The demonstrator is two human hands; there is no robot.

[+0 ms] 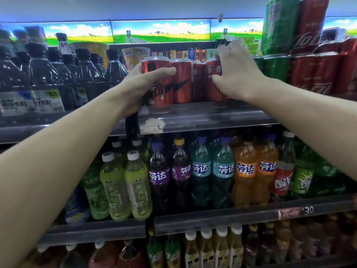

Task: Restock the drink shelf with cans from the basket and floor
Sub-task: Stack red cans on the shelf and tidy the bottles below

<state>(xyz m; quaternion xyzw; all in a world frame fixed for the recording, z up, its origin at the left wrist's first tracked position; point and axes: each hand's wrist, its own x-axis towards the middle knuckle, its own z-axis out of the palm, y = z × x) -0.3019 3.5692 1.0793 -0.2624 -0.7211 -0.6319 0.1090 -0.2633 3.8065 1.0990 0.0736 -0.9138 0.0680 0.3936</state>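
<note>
Your left forearm fills the lower left of the head view, reaching up to the shelf (202,115). Left hand (143,84) grips a red can (157,82) at the shelf's front edge: thumb wrapped across the can's face, fingers behind it and hidden. Can stands upright on the shelf, touching a second can (181,82) to its right.

Right hand (234,72) is curled over a third can (213,82), fingertips on its top rim, thumb pressed on its front. Looks like a pinch grip, though the hand hides most of that can, so hard to be sure. A fourth can (197,80) sits set back between the second and third.

Right of your hand: green cans (276,68) and red cola cans (316,74), stacked two high. Left of the cans: dark bottles (58,68) with price tags below them.

Shelf below holds green tea bottles (125,184), purple, teal and orange soda bottles (222,171). More bottles on the lowest shelf, too blurred to identify.
</note>
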